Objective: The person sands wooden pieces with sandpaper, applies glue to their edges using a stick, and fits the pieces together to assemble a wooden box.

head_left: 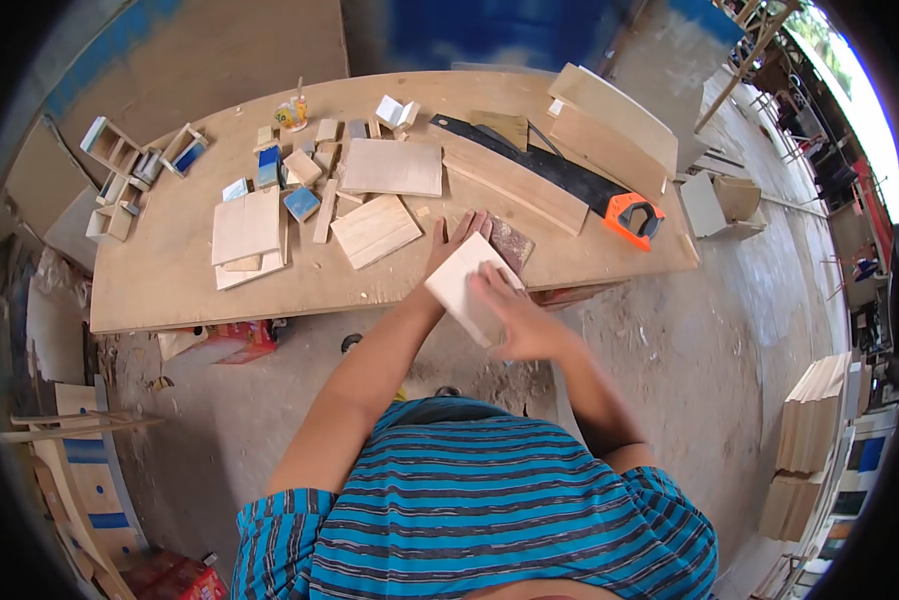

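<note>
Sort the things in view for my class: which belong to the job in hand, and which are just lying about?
Job in hand:
Square board, touched by the right hand
Brown sheet, probably, close by the left hand

Lying about, apparently:
Orange-handled saw
Cup with a stick in it
Blue block
Stacked boards

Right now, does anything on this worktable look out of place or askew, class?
Mostly the clutter: small wood blocks lie jumbled on the worktable, with blue-painted blocks among bare ones. Nearby, the top board of a stack sits askew, leaving part of the lower board showing. Nothing looks clearly spilled or broken.
</note>
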Demonstrator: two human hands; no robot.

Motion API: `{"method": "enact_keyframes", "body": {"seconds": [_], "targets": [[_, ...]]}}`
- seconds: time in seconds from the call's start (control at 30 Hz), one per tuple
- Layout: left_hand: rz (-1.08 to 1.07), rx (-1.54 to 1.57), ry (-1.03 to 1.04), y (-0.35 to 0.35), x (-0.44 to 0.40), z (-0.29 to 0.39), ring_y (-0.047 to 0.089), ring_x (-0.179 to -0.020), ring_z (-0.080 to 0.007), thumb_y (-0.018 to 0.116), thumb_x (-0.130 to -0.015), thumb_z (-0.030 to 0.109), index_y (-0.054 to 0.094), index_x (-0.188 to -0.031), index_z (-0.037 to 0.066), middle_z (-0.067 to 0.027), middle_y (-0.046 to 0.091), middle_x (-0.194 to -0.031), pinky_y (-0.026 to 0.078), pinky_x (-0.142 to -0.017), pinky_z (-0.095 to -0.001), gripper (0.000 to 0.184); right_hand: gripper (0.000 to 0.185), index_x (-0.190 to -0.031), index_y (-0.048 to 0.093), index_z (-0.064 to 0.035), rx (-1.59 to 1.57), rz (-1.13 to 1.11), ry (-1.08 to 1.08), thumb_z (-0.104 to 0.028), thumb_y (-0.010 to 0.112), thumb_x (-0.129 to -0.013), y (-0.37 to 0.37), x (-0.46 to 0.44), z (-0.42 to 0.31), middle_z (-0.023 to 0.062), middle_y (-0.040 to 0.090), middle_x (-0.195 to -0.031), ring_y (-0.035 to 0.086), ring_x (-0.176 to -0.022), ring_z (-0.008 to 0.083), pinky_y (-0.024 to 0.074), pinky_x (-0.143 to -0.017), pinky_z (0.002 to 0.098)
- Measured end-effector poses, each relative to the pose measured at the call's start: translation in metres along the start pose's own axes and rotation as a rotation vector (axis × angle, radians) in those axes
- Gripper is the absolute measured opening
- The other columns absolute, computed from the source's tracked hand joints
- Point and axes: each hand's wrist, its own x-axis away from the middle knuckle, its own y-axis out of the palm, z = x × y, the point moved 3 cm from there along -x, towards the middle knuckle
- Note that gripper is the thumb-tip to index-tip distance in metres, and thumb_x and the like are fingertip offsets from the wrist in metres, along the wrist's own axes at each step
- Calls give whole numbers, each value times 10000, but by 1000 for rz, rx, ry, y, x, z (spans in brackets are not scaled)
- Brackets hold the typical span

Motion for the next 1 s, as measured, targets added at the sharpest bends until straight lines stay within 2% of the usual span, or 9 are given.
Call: {"method": "enact_keyframes", "body": {"seconds": [0.07,0.17,0.3,0.37,0.4,0.5,0.7,0.9,1.0], "targets": [[58,-38,22,7,-1,-1,234,-1422,-248,448,-857,457,372,-1412,20,-140,287,-1520,202,-1036,-658,710,948,-1470,247,-61,190,-41,13,-84,720,-650,5,3,-15,232,171,-1532,173,-1398,465,220,-1122,528],[91,-39,38,5,0,0,269,-1408,-261,438,-867,442,381,-1404,15,-147,309,-1508,204,-1031,-662,688,864,-1453,276,-54,588,173,-93,-86,696,-700,26,-2,9,234,257,-1501,277,-1373,421,294,-1093,482],[186,101,27,-3,6,1,268,-1408,-281,522,-804,523,370,-1402,-3,-162,311,-1503,187,-1044,-663,811,562,-1304,491,-35,157,405,-23,-113,650,-770,6,-5,21,244,545,-1220,553,-1103,386,474,-877,421],[-92,188,-65,-26,0,7,213,-1427,-297,557,-794,559,312,-1430,-3,-172,283,-1513,127,-1082,-648,883,435,-1220,574,-55,-16,488,159,-136,624,-796,-12,1,23,228,638,-1032,640,-912,377,526,-732,417],[-102,181,-66,-25,0,6,201,-1430,-298,561,-793,553,296,-1437,-3,-169,266,-1521,118,-1085,-646,891,303,-1069,645,-41,34,630,91,-193,629,-807,-12,1,29,206,651,-817,633,-690,400,513,-609,454],[-106,157,-74,-23,-2,7,184,-1435,-297,564,-789,548,275,-1447,-5,-159,230,-1538,109,-1088,-643,907,268,-948,680,-39,48,765,170,-266,642,-811,0,0,40,206,654,-775,636,-677,403,508,-607,463],[-140,102,-104,-18,-1,5,141,-1448,-293,527,-784,594,236,-1456,-26,-160,175,-1556,97,-1094,-640,959,321,-772,696,-29,101,700,487,-347,661,-799,3,-21,50,215,653,-730,633,-683,423,516,-630,478],[-181,131,-106,-21,0,6,115,-1454,-295,544,-778,575,216,-1459,-38,-169,146,-1562,90,-1091,-647,973,312,-917,695,-40,42,722,323,-321,670,-785,18,5,58,232,666,-772,650,-724,422,527,-667,483],[-201,154,-92,-25,-4,4,112,-1455,-293,572,-776,539,211,-1460,-40,-170,144,-1562,90,-1088,-649,966,348,-873,700,-43,-40,773,376,-377,634,-802,16,5,47,220,657,-743,639,-706,420,520,-672,485]]}}
